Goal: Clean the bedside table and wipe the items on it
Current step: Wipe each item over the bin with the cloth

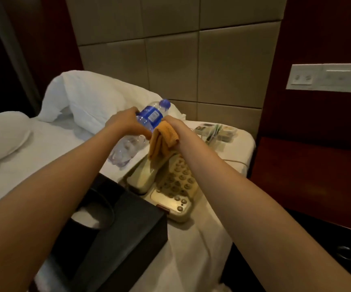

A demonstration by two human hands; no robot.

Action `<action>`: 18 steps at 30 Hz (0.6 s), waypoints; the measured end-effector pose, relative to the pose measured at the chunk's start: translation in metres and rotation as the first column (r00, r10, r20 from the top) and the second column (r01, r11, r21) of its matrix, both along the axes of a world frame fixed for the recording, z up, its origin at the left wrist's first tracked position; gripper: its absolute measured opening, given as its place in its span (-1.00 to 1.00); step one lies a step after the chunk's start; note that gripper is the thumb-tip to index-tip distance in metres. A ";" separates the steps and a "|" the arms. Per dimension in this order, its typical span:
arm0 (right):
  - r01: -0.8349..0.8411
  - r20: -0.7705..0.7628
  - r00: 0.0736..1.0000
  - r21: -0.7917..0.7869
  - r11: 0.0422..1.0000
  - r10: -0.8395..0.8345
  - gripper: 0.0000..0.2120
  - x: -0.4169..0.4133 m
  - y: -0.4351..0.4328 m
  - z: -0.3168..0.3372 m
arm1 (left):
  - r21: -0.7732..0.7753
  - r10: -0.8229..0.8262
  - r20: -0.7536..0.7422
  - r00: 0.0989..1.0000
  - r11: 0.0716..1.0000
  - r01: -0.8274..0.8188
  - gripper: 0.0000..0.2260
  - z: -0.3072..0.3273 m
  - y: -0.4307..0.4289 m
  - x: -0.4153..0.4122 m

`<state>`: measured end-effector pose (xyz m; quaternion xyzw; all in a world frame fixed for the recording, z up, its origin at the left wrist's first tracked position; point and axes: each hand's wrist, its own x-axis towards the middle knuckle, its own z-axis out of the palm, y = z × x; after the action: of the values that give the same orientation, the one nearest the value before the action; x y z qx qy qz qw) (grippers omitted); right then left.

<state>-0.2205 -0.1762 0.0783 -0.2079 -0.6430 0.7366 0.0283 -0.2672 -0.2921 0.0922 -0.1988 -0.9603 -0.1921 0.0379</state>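
My left hand (126,123) grips a clear plastic water bottle (152,115) with a blue label and blue cap, held tilted above the bed. My right hand (173,125) presses a folded orange cloth (163,140) against the bottle's side. A second clear bottle (126,150) lies on the white sheet just below. A beige push-button telephone (170,184) sits on the bed under my right forearm. A black tissue box (115,224) stands in front of it, under my left forearm.
A small tray of sachets (216,131) rests at the bed's far corner. White pillows (90,98) lie at the back left. The dark wooden bedside table (309,175) stands to the right, below a wall switch panel (328,77). A padded headboard (191,60) is behind.
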 end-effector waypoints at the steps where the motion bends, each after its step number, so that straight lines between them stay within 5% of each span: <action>1: -0.016 -0.013 1.000 0.023 1.000 0.016 -0.72 -0.007 -0.001 -0.002 | -0.045 0.018 0.001 1.000 0.999 -0.018 -0.34 -0.003 -0.003 -0.007; 6: -0.154 0.071 0.987 0.112 0.982 0.147 -0.84 -0.030 -0.008 -0.004 | -0.240 0.117 0.021 0.993 0.965 -0.109 -0.34 -0.017 -0.008 -0.038; 7: -0.127 0.116 0.987 0.162 0.979 0.109 -0.74 -0.036 -0.007 -0.005 | -0.277 0.137 0.033 0.990 0.953 -0.122 -0.35 -0.021 -0.008 -0.044; 13: -0.285 0.336 0.937 0.565 0.775 0.100 -0.61 -0.045 -0.027 0.000 | -0.506 0.160 0.148 0.976 0.860 -0.064 -0.53 -0.053 -0.005 -0.088; 16: -0.272 0.266 0.957 0.682 0.679 0.116 -0.60 -0.041 -0.027 0.003 | -0.555 0.205 0.244 0.948 0.831 -0.037 -0.55 -0.058 -0.004 -0.096; 18: -0.193 0.170 0.980 0.701 0.687 0.102 -0.60 -0.045 -0.020 -0.003 | -0.562 0.201 0.252 0.947 0.827 -0.025 -0.30 -0.060 0.000 -0.102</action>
<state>-0.2660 -0.1962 0.0750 -0.1712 -0.8931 0.4160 0.0094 -0.3690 -0.2922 0.0317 -0.1117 -0.9791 0.0677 -0.1560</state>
